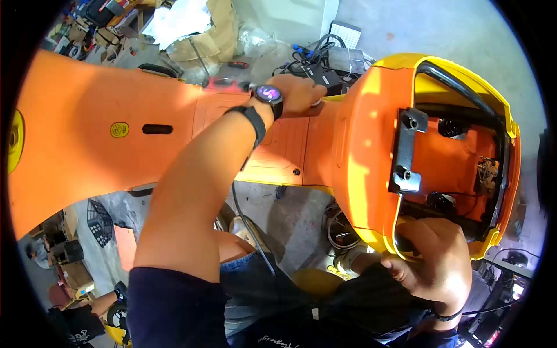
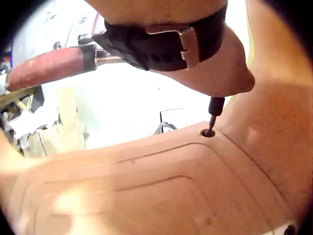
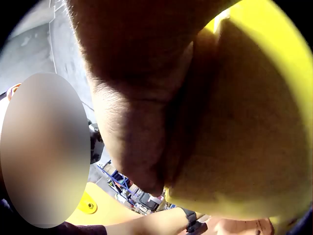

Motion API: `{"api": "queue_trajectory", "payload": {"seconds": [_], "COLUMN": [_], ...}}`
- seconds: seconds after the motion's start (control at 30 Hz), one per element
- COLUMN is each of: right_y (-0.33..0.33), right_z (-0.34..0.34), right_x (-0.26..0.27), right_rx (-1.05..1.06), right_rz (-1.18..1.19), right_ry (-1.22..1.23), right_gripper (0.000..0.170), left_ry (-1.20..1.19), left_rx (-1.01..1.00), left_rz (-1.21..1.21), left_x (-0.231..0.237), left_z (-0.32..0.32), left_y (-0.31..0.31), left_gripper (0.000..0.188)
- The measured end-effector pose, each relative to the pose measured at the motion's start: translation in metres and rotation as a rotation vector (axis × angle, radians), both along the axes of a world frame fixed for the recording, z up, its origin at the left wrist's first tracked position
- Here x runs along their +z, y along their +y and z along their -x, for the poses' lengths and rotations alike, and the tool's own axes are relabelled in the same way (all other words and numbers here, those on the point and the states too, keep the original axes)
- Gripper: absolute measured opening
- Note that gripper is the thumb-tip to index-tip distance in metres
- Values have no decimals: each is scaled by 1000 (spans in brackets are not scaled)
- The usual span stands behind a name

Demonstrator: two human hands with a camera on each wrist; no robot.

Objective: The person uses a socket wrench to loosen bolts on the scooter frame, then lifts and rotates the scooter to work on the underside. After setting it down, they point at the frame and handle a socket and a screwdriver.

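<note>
My left hand [image 1: 297, 93], with a watch on its wrist, holds a red-handled ratchet [image 2: 54, 67] over the far side of a long orange body panel [image 1: 261, 153]. From under that hand a thin driver bit [image 2: 212, 117] points down into a round hole [image 2: 208, 132] near the panel's edge. The left fingers are mostly hidden. At the right, my right hand [image 1: 436, 258] grips the near yellow rim [image 1: 374, 239] of the orange shell, thumb outside and fingers bent over the edge. In the right wrist view it lies against the yellow side [image 3: 244, 122].
A black bracket [image 1: 406, 151] and a black bar [image 1: 458, 87] frame the shell's opening. Cables and black boxes [image 1: 325, 69] lie on the floor behind, near cardboard [image 1: 217, 35]. A wheel [image 1: 341, 229] stands below. Another person's arm [image 1: 104, 303] shows at lower left.
</note>
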State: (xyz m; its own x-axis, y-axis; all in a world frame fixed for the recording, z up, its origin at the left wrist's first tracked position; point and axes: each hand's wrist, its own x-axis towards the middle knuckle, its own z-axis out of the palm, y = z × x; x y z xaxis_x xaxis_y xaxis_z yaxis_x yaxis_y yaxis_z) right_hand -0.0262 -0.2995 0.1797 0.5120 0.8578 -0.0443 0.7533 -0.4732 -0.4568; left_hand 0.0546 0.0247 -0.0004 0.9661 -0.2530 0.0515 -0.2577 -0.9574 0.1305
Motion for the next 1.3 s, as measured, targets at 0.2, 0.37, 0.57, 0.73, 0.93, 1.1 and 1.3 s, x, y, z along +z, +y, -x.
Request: {"api": "queue_trajectory", "payload": {"seconds": [0.2, 0.37, 0.57, 0.73, 0.93, 1.1, 1.3], "right_y": [-1, -4, -7, -9, -9, -9, -6], "right_z": [-2, 3, 7, 7, 5, 5, 2], "right_x": [0, 1, 1, 2, 2, -3, -1], "right_rx": [12, -20, -36, -47, -10, -6, 8], "right_rz": [-19, -46, -84, -74, -58, -103, -88], "right_ry": [24, 52, -1, 37, -3, -20, -15], "right_gripper": [34, 36, 34, 31, 32, 32, 32], "left_ry": [222, 50, 24, -108, -111, -139, -216], "left_rx": [-186, 224, 987, 1216, 1119, 893, 473], "left_rz": [-140, 93, 607, 685, 589, 375, 124], "left_x": [14, 4, 0, -2, -12, -15, -49], "left_z": [-9, 10, 2, -7, -2, 13, 11], "left_y": [3, -34, -66, -76, -79, -82, -28], "left_gripper": [26, 31, 36, 35, 33, 29, 27]}}
